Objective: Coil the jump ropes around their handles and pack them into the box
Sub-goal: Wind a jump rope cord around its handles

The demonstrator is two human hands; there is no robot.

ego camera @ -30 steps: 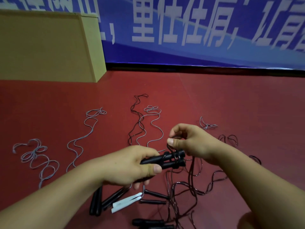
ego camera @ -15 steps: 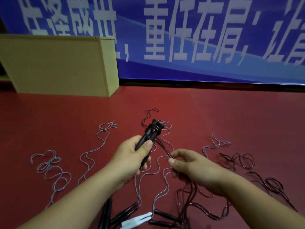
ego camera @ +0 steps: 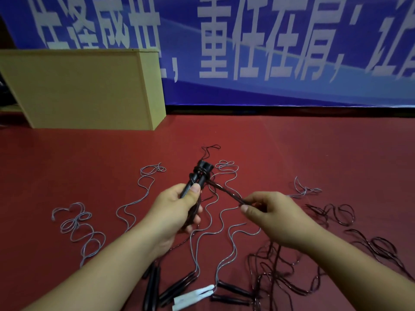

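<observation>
Near the handles (ego camera: 199, 176), right hand (ego camera: 267, 212) has pulled rope (ego camera: 224, 190) taut.

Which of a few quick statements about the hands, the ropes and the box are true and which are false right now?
1. The left hand grips a pair of black handles. True.
2. The right hand is empty. False: it pinches the dark rope.
3. The wooden box stands at the far left. True.
4. White handles lie inside the box. False: they lie on the red floor.
</observation>
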